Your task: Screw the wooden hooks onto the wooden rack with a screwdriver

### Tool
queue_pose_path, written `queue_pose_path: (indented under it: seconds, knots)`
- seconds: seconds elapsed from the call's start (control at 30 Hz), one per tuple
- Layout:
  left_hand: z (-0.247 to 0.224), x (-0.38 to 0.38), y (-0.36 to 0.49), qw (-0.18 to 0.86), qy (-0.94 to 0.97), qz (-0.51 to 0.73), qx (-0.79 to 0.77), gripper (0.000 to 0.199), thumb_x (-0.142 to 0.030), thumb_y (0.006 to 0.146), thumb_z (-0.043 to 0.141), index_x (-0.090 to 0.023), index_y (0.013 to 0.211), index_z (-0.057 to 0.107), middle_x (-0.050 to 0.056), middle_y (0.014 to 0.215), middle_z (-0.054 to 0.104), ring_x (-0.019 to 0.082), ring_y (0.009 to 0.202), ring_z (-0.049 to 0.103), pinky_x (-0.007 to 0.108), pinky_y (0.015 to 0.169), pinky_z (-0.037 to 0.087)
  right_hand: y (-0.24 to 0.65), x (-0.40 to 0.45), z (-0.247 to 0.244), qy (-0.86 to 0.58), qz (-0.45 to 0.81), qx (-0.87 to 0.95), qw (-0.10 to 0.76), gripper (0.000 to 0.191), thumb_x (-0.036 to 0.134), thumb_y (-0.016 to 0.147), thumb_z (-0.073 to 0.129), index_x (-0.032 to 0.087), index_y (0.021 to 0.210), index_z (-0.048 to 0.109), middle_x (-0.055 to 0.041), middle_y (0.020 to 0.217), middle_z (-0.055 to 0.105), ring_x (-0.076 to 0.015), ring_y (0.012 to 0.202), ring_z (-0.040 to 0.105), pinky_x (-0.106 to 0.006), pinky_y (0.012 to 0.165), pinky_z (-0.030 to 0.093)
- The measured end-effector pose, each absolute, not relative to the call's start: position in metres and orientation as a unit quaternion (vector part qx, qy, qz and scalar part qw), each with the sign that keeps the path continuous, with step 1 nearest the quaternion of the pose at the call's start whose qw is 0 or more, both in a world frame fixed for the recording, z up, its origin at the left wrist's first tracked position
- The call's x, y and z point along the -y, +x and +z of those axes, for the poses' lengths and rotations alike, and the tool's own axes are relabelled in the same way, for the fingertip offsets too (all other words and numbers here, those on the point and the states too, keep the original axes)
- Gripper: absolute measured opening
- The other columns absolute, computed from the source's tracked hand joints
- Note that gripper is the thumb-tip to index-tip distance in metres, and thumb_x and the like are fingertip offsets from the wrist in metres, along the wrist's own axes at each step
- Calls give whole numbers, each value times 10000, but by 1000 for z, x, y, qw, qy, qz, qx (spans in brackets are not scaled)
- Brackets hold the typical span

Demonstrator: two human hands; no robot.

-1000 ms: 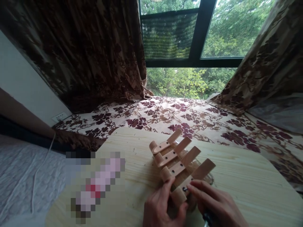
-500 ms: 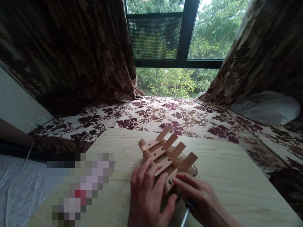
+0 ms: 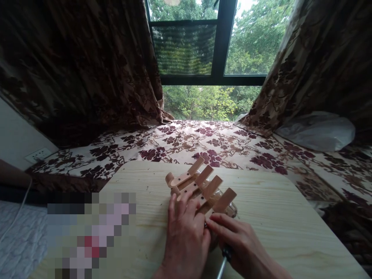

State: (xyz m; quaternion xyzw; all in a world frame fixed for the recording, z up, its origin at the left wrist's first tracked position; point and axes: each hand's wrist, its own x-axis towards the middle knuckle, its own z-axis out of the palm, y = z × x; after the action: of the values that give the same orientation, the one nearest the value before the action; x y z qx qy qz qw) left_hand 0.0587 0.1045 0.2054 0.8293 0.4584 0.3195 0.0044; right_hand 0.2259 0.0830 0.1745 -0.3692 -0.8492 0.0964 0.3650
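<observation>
On the tabletop lies a light-wood assembly of several parallel slats (image 3: 213, 186) with dark screw heads along them and upright flat ends at the far side. My left hand (image 3: 186, 228) lies over its near left part, fingers curled onto the slats and holding it. My right hand (image 3: 242, 238) is closed, with thumb and forefinger pinching a small dark screw (image 3: 206, 224) at the nearest slat. A screwdriver (image 3: 222, 268) is tucked in the same hand, its metal shaft pointing back toward me. Most of its handle is hidden by the palm.
The pale wooden table (image 3: 279, 201) has rounded far corners. Clear plastic wrapping (image 3: 231, 209) shows under the slats. A blurred-out item (image 3: 99, 232) lies at left. Beyond are a floral cloth (image 3: 186, 141), curtains, a window and a white plastic bag (image 3: 319, 131).
My left hand has moved slightly right and its thumb has closed in beside my right fingertips. The right fingers stay at the screw. The whole view has shifted a little.
</observation>
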Motion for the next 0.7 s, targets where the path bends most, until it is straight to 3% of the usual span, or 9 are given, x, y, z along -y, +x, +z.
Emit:
queue_pose_path:
  seconds: [0.3,0.43,0.5,0.63,0.7]
  knots:
    - [195,-104,56,26,824,347,-448,183,-54,739,512,-201,773,616,46,959,633,273,1121,515,614,1021,354,226,-83,169,-367,139,850,353,630,-27,706,405,218,1281,482,-88,1136,624,-152,942,626,-220,718,512]
    - [193,-104,57,39,810,372,-452,186,-43,757,483,-194,746,591,46,964,629,266,1130,506,616,1031,339,241,-82,181,-400,149,832,354,451,4,813,378,216,1192,497,-72,1020,641,-128,794,630,-215,636,490]
    - [192,-103,57,48,812,366,-451,184,-37,751,480,-190,735,581,48,966,628,266,1141,500,614,1045,321,255,-79,197,-464,152,825,283,345,27,818,428,225,1089,510,-12,827,654,-125,666,618,-224,590,477]
    - [191,-103,58,52,810,373,-449,181,-20,733,474,-177,712,561,59,949,630,274,1141,501,624,1060,293,271,-73,246,-452,149,855,205,497,25,679,477,223,1135,473,-60,999,667,-176,840,649,-260,703,513]
    - [189,-104,59,52,810,377,-446,179,-17,727,476,-174,718,559,63,952,630,279,1141,504,632,1058,293,270,-73,270,-438,161,868,169,521,3,643,451,221,1113,509,-64,1004,666,-174,840,646,-249,694,511]
